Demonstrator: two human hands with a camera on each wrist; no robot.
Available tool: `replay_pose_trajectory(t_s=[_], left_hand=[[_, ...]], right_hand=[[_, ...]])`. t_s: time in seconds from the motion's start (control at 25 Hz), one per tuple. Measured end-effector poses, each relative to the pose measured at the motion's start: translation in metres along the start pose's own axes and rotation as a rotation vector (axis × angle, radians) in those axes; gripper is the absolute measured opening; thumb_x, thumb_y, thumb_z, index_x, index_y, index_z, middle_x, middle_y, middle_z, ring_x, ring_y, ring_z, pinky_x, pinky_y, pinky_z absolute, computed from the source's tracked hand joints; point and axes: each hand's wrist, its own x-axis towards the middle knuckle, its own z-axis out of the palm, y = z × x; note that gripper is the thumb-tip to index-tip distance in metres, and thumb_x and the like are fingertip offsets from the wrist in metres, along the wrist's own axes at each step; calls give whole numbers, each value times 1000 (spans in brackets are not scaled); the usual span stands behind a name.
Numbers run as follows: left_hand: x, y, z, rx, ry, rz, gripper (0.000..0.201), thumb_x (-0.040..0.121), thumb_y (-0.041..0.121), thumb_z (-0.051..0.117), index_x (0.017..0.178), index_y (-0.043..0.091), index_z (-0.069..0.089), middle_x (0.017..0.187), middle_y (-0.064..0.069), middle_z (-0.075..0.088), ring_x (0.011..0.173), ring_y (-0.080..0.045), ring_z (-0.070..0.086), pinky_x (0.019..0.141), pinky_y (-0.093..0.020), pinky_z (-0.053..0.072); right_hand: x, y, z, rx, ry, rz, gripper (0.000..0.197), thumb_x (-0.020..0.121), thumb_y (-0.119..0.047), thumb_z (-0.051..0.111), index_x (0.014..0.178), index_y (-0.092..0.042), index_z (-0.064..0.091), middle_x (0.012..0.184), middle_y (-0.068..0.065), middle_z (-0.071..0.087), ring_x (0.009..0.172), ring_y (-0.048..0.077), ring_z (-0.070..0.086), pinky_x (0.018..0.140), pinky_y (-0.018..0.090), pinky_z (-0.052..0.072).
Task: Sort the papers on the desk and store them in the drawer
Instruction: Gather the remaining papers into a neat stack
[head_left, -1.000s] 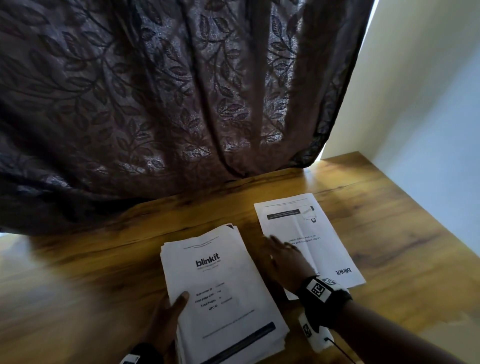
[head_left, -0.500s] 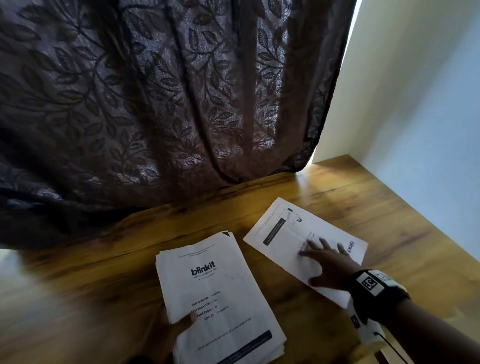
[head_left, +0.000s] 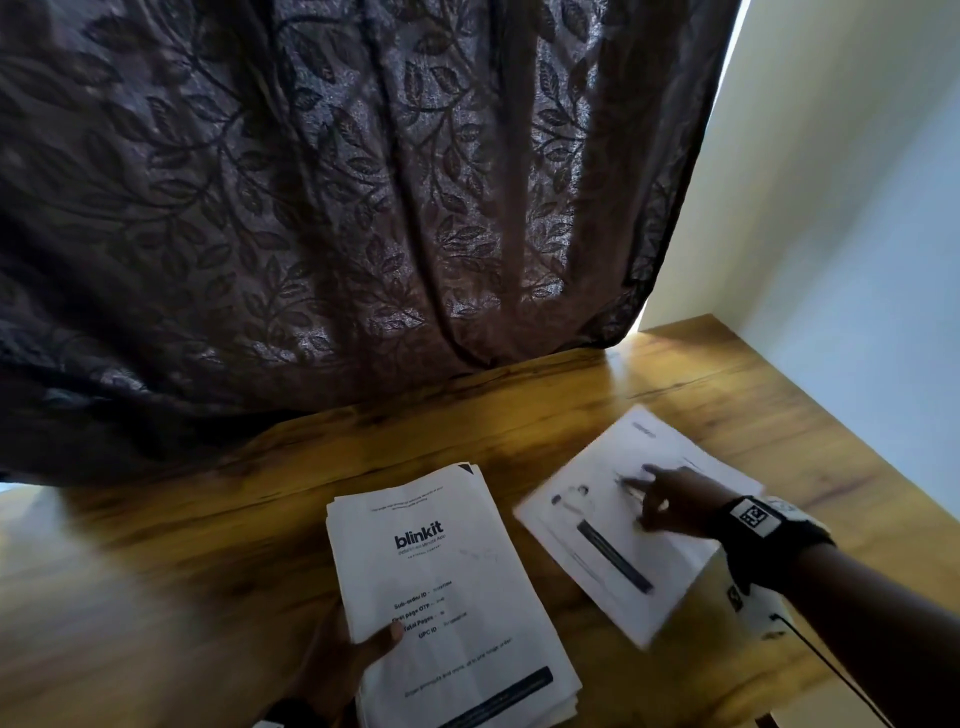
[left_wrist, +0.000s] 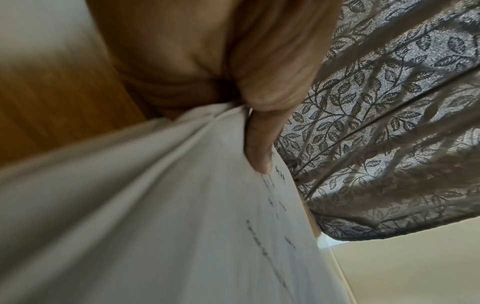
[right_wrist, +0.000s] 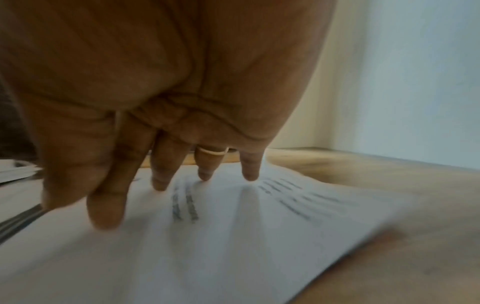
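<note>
A stack of white printed papers with a "blinkit" heading lies near the desk's front edge. My left hand grips its lower left side, thumb on top, fingers hidden under the sheets. To the right a single printed sheet lies skewed on the wooden desk. My right hand rests on that sheet with straight, spread fingers; the fingertips press the sheet flat. No drawer is in view.
A dark leaf-patterned curtain hangs over the desk's back edge. A pale wall runs along the right side of the desk. A thin cable trails from the right wrist band.
My right hand has slid off the stack's side onto the single sheet and turned it, so the sheet now lies rotated and nearer the front. The left hand keeps hold of the stack.
</note>
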Motion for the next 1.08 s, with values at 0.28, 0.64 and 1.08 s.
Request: replay_pose_trajectory(t_s=[0.28, 0.64, 1.08], left_hand=[[8, -2, 4, 22, 3, -11, 70, 76, 7, 79, 135, 16, 43, 118, -3, 57, 124, -34, 49, 102, -41, 39], [16, -9, 6, 253, 17, 53, 100, 59, 20, 83, 144, 1, 33, 147, -21, 40, 137, -38, 37, 114, -44, 31], [26, -25, -2, 226, 2, -12, 76, 74, 7, 81, 139, 7, 42, 135, -18, 53, 124, -34, 50, 105, -44, 43]], right_hand=[[-10, 4, 39, 241, 244, 536, 79, 72, -71, 63, 129, -19, 45, 138, 12, 46, 121, 36, 51, 96, 45, 47], [-18, 9, 26, 159, 232, 808, 89, 63, -80, 65, 114, -7, 57, 114, 11, 59, 112, 32, 52, 90, 39, 47], [-8, 2, 11, 595, 402, 774, 42, 83, -7, 60, 123, 3, 48, 122, 28, 60, 112, 42, 58, 88, 39, 47]])
